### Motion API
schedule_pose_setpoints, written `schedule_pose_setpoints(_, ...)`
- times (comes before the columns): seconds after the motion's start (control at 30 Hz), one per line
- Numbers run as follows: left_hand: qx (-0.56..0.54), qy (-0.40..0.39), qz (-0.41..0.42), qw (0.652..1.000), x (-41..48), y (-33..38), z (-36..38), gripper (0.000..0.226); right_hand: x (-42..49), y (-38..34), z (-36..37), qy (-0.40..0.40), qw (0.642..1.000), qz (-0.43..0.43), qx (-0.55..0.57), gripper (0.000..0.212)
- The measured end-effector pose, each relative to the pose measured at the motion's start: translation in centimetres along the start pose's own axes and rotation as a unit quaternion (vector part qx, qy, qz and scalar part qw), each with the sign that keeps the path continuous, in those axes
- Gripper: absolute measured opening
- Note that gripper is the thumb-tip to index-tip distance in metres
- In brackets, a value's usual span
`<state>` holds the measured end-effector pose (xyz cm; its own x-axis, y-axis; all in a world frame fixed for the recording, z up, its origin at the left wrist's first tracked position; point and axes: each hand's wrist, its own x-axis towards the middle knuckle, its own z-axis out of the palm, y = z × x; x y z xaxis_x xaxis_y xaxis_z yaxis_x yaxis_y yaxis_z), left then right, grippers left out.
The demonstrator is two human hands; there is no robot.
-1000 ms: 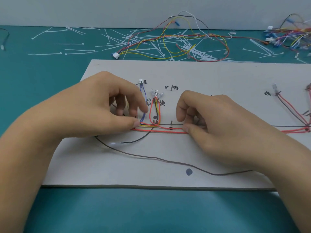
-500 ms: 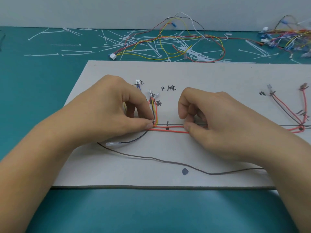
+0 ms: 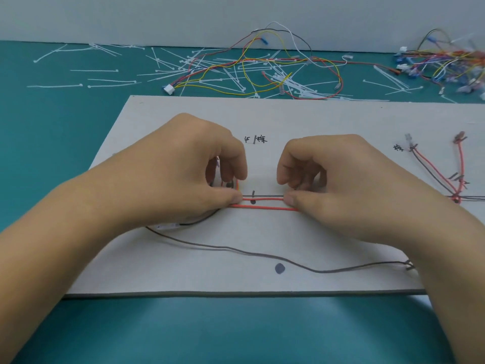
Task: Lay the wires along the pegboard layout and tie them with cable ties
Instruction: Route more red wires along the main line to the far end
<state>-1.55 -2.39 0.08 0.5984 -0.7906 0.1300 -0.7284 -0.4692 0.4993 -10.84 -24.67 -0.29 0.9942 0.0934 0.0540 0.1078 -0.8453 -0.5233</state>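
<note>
**Red wires held flat along the board's drawn line**

The red wires point(image 3: 263, 207) lie on the pale board point(image 3: 315, 119), just nearer than its middle. They are stretched straight, with their long axis running left to right, parallel to the board's near edge. Two red runs show between the hands. The farther one lies right against a dark line and the nearer one sits just beside it. A short black tick and a dot cross the line midway. At the left end the bundle bends and points away, toward the far edge.

The left hand point(image 3: 183, 169) pinches the wires at that bend, with the thumb tip down on them and the fingers curled above. The right hand point(image 3: 341, 179) grips the same run farther right in the same way. The two hands are apart, with bare wire between them.

A thin brown wire point(image 3: 236, 249) sags loosely across the near part of the board, passing a black dot point(image 3: 279, 268). Toward the right, more red and dark wires point(image 3: 433, 166) fan out to a knot on the line.

Behind the board, white cable ties point(image 3: 102, 70) and a loose coloured harness point(image 3: 262, 67) lie scattered on the teal table point(image 3: 52, 127).
</note>
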Motion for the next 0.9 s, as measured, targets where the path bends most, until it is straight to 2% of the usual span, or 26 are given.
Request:
schedule_pose_setpoints(0.13, 0.020, -0.055, 0.026, 0.998, 0.9, 0.9, 0.2, 0.022, -0.3, 0.9, -1.4, 0.002, 0.999, 0.027, -0.034, 0.012)
schedule_pose_setpoints(0.23, 0.019, -0.091, 0.030, 0.995, 1.4, 1.2, 0.7, 0.023, -0.5, 0.6, -1.5, -0.013, 0.999, 0.011, -0.027, 0.013)
schedule_pose_setpoints(0.43, 0.006, -0.048, 0.045, 0.998, 1.5, 0.6, 0.8, 0.007, 0.0, 0.2, -1.2, -0.029, 0.998, -0.003, -0.048, 0.014)
schedule_pose_setpoints(0.53, 0.002, -0.037, 0.069, 0.997, 1.4, 0.4, 1.1, 0.011, 0.3, -0.3, -0.5, -0.045, 0.993, -0.024, -0.110, 0.019)
schedule_pose_setpoints(0.7, -0.011, -0.048, 0.083, 0.995, 1.5, 0.1, 1.1, 0.010, 0.8, -0.8, -0.5, -0.071, 0.985, -0.045, -0.148, 0.025)
schedule_pose_setpoints(0.9, 0.050, -0.048, 0.060, 0.996, 0.9, -1.7, -0.7, 0.006, 2.5, -2.8, 1.2, -0.043, 0.979, -0.072, -0.187, 0.023)
